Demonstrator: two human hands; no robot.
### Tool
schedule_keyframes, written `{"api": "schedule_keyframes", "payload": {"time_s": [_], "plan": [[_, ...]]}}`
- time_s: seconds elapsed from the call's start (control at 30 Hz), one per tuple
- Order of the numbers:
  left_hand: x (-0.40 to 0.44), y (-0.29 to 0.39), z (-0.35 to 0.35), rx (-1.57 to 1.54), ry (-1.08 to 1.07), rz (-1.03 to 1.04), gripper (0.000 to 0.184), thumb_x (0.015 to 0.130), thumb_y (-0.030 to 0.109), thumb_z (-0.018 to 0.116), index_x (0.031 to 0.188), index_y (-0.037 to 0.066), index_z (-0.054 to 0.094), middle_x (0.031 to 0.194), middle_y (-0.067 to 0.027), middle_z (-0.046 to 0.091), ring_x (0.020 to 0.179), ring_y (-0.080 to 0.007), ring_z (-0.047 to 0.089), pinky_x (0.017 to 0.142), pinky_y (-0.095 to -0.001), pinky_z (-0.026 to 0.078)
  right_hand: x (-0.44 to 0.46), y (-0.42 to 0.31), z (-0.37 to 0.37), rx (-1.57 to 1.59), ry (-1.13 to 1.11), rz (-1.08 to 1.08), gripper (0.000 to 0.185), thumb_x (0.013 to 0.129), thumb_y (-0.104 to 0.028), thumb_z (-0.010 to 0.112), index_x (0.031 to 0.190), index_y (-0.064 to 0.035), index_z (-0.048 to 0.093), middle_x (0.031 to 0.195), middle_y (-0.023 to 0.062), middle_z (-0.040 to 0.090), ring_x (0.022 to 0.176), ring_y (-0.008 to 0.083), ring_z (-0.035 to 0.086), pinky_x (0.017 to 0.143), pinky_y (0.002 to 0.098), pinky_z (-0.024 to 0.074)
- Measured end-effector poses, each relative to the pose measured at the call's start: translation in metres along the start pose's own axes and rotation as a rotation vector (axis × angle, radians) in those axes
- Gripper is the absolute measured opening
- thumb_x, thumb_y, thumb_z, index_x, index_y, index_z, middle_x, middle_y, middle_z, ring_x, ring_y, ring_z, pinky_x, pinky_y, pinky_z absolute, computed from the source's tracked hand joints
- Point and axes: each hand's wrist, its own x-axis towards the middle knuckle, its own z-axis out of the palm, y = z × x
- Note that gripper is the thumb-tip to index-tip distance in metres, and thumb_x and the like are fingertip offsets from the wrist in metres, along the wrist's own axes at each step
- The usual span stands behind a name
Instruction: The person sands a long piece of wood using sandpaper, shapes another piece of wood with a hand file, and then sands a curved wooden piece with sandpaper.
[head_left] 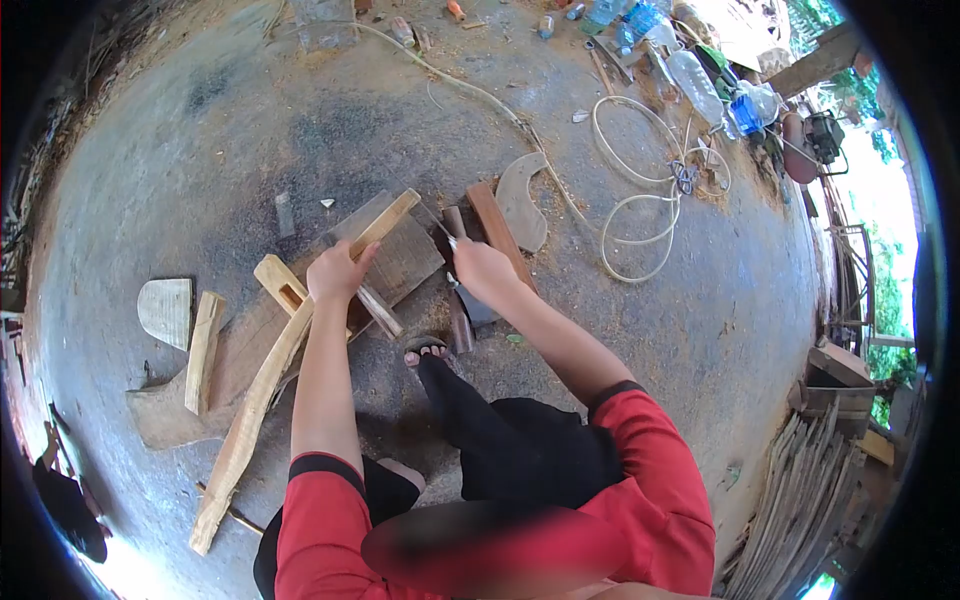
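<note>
Board (165, 313) with a rounded end lies flat at far left, then a short block (203, 352) on a big curved plank (170, 420). Next the long stick (255, 415), pale and bent, lower end toward the wearer, upper end over a wood slab (418, 248); looks like one piece running under the left forearm (arm covers part of it, so not certain). Left hand (338, 272) has it, fingers wrapped round. Handling, my guess: stiff, moderate weight, dry so not slippery, hard to break, long tail likely to swing; best hold is around mid-length or the straighter upper part, clear of the blade. Right hand (483, 272) has its fingers curled closed on a thin hand tool (437, 222), blade end near the stick's tip; can't tell the exact type. Further right: red-brown bar (500, 232), crescent-shaped piece (520, 205), looped hose (684, 178), then plastic bottles (695, 85). Brands, writing: nothing readable; any bottle labels are too small to make out.
</note>
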Motion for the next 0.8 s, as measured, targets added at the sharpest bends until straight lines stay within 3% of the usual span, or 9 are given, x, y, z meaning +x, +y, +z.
{"api": "schedule_keyframes", "payload": {"time_s": [0.23,0.53,0.67,0.8], "plan": [[-0.001,0.002,-0.006,0.007,-0.023,-0.019,0.065,0.077,0.067,0.040,0.086,0.006,0.061,0.081,-0.0171,0.064,0.079,-0.0327,0.063,0.066,-0.0411,0.050,-0.061,0.000,-0.047,-0.085,-0.084,0.057,0.019,0.082,-0.011,0.039,0.082,0.0034,0.051,0.077,0.0237,0.061,0.075,0.0402,0.060,0.065,0.0481,0.0477],[-0.001,-0.001,-0.005,-0.015,0.014,-0.030,0.060,0.077,0.066,0.044,0.084,0.008,0.059,0.079,-0.0151,0.064,0.079,-0.0319,0.062,0.066,-0.0425,0.049,0.045,-0.024,-0.004,-0.076,-0.014,0.006,0.020,0.082,-0.010,0.039,0.087,0.0033,0.054,0.081,0.0248,0.061,0.078,0.0384,0.061,0.067,0.0469,0.0480],[0.003,0.000,-0.006,-0.014,-0.024,-0.055,0.064,0.076,0.068,0.042,0.087,0.008,0.061,0.081,-0.0152,0.064,0.080,-0.0310,0.062,0.068,-0.0408,0.049,0.012,0.001,-0.001,-0.041,0.015,-0.070,0.018,0.083,-0.011,0.039,0.082,0.0027,0.050,0.078,0.0252,0.060,0.076,0.0400,0.060,0.066,0.0488,0.0471],[0.002,-0.002,-0.004,-0.008,-0.030,-0.056,0.065,0.076,0.069,0.041,0.086,0.007,0.059,0.080,-0.0163,0.064,0.080,-0.0319,0.062,0.067,-0.0416,0.049,-0.054,-0.002,-0.040,-0.096,-0.033,0.058,0.021,0.085,-0.016,0.039,0.082,0.0018,0.050,0.074,0.0245,0.059,0.075,0.0413,0.059,0.067,0.0503,0.0453]]}}
